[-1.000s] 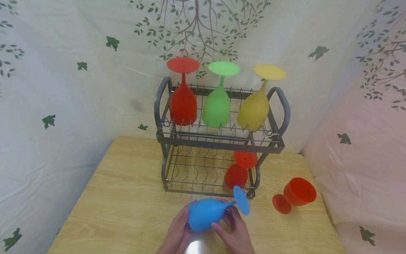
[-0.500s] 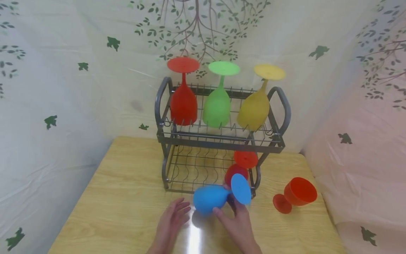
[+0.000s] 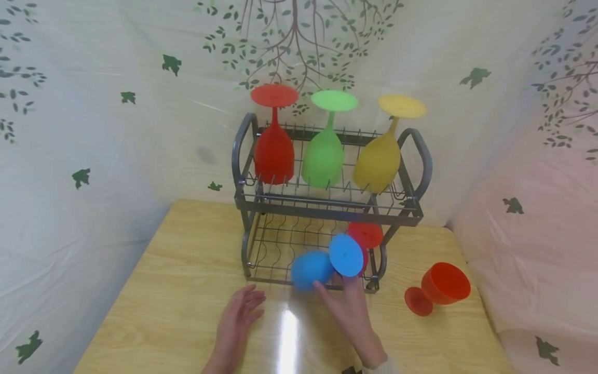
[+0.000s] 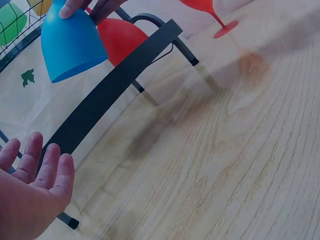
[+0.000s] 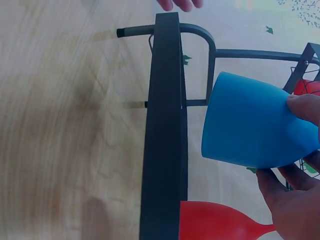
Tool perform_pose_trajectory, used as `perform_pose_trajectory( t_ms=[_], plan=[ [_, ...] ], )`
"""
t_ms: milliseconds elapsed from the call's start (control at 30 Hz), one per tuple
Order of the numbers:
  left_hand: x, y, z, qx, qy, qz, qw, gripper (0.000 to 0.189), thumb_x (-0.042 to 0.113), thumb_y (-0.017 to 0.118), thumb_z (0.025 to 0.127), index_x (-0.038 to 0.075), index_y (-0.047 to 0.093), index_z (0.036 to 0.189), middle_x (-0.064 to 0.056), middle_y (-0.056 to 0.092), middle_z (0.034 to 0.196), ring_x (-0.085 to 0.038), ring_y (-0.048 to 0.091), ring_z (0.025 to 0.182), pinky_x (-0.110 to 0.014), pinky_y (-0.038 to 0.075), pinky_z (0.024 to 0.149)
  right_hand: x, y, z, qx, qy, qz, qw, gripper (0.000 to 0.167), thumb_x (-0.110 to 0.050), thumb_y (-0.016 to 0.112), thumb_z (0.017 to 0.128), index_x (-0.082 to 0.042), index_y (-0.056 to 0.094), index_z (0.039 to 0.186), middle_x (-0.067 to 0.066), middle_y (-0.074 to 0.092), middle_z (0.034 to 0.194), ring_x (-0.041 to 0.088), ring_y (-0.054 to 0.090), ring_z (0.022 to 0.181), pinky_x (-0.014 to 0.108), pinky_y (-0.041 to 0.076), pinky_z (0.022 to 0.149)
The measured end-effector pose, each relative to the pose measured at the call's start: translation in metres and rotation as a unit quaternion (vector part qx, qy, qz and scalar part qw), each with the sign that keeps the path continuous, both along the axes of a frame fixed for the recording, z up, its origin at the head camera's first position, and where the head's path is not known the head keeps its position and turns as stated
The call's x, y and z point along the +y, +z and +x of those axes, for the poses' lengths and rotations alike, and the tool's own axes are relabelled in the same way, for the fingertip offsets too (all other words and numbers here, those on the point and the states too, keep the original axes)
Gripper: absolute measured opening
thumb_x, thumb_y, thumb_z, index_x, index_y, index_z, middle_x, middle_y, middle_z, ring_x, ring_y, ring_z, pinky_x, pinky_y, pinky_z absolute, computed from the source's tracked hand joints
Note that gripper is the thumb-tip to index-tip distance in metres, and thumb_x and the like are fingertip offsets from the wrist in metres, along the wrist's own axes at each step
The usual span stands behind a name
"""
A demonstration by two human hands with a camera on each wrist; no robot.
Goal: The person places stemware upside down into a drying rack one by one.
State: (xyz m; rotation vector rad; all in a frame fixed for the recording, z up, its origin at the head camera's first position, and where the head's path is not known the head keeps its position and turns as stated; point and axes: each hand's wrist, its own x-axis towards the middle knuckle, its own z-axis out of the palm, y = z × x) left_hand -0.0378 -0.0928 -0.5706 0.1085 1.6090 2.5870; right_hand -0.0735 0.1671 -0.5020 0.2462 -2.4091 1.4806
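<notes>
My right hand (image 3: 348, 309) grips a blue plastic wine glass (image 3: 312, 270) around the lower bowl and stem, its thumb and fingers on opposite sides. The glass is tilted with its foot toward the head camera, over the front of the rack's lower tier. In the right wrist view the bowl's mouth (image 5: 207, 117) hangs just past the rack's dark front bar (image 5: 162, 125). A red wine glass (image 3: 366, 235) sits upside down at the lower tier's right end, partly covered by the blue one. My left hand (image 3: 239, 317) holds nothing, fingers relaxed, near the rack's front left.
On the upper tier of the two-tier metal dish rack (image 3: 327, 212) stand an upturned red glass (image 3: 274, 156), a green glass (image 3: 323, 158) and a leaning yellow glass (image 3: 377, 161). Another red glass (image 3: 444, 284) lies on its side on the wooden table (image 3: 159, 291) at the right.
My left hand has let go of the blue wine glass and drawn back left. My right hand has carried the glass forward to the lower tier, turning its foot toward the head camera.
</notes>
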Motion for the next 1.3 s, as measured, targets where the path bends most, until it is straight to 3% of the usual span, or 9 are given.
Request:
perform_pose_trajectory(
  t_ms=[100, 333, 633, 933, 1067, 1200, 1300],
  plan=[
    [-0.002, 0.000, 0.000, 0.001, 0.005, 0.003, 1.0000, 0.042, 0.029, 0.027, 0.115, 0.006, 0.049, 0.142, -0.007, 0.064, 0.133, -0.019, 0.061, 0.125, -0.035, 0.052, 0.104, -0.002, 0.001, -0.008, 0.015, 0.008, 0.014, 0.9998, 0.083, -0.013, 0.088, 0.084, -0.009, 0.040, 0.151, 0.015, 0.052, 0.149, 0.040, 0.052, 0.136, 0.060, 0.050, 0.103],
    [-0.006, -0.002, 0.001, 0.007, 0.007, 0.004, 0.9999, 0.042, 0.034, 0.021, 0.115, 0.018, 0.052, 0.139, -0.003, 0.064, 0.134, -0.020, 0.060, 0.127, -0.034, 0.052, 0.104, -0.006, 0.007, -0.023, 0.008, 0.002, 0.057, 0.9983, 0.083, -0.010, 0.088, 0.083, -0.009, 0.040, 0.150, 0.016, 0.051, 0.149, 0.043, 0.051, 0.138, 0.061, 0.050, 0.101],
    [-0.006, -0.001, 0.001, -0.010, 0.023, -0.007, 0.9997, 0.045, 0.037, 0.021, 0.115, 0.013, 0.048, 0.141, -0.002, 0.065, 0.131, -0.018, 0.061, 0.125, -0.038, 0.051, 0.106, -0.012, 0.004, -0.040, 0.002, 0.005, 0.092, 0.9958, 0.082, -0.007, 0.089, 0.081, -0.008, 0.043, 0.149, 0.015, 0.052, 0.150, 0.039, 0.049, 0.140, 0.061, 0.048, 0.105],
    [-0.006, 0.000, 0.001, -0.012, 0.028, -0.010, 0.9995, 0.045, 0.037, 0.021, 0.115, 0.011, 0.047, 0.141, -0.006, 0.065, 0.133, -0.018, 0.062, 0.124, -0.039, 0.051, 0.106, -0.017, -0.001, -0.051, -0.016, 0.016, 0.101, 0.9946, 0.088, -0.001, 0.088, 0.079, -0.008, 0.039, 0.152, 0.017, 0.048, 0.154, 0.039, 0.046, 0.142, 0.060, 0.045, 0.109],
    [-0.006, 0.001, 0.001, -0.030, 0.034, -0.018, 0.9988, 0.047, 0.040, 0.023, 0.115, 0.010, 0.046, 0.142, -0.010, 0.064, 0.134, -0.020, 0.061, 0.125, -0.040, 0.051, 0.106, -0.018, -0.002, -0.054, -0.030, 0.012, 0.104, 0.9940, 0.085, -0.002, 0.086, 0.081, -0.010, 0.040, 0.152, 0.014, 0.048, 0.154, 0.037, 0.046, 0.143, 0.059, 0.045, 0.110],
    [-0.007, 0.000, 0.001, -0.044, 0.036, -0.022, 0.9981, 0.049, 0.041, 0.023, 0.115, 0.009, 0.045, 0.143, -0.005, 0.065, 0.132, -0.023, 0.060, 0.127, -0.041, 0.050, 0.107, -0.019, -0.003, -0.057, -0.035, 0.013, 0.109, 0.9933, 0.083, -0.005, 0.085, 0.084, -0.011, 0.039, 0.153, 0.013, 0.048, 0.154, 0.036, 0.046, 0.143, 0.058, 0.045, 0.110],
    [-0.007, 0.000, 0.002, -0.036, 0.031, -0.022, 0.9986, 0.049, 0.040, 0.021, 0.115, 0.009, 0.045, 0.144, -0.002, 0.065, 0.131, -0.023, 0.060, 0.128, -0.041, 0.050, 0.108, -0.019, -0.006, -0.059, -0.036, 0.014, 0.113, 0.9928, 0.083, -0.006, 0.085, 0.085, -0.011, 0.039, 0.153, 0.013, 0.048, 0.154, 0.036, 0.046, 0.143, 0.058, 0.045, 0.110]
  ],
)
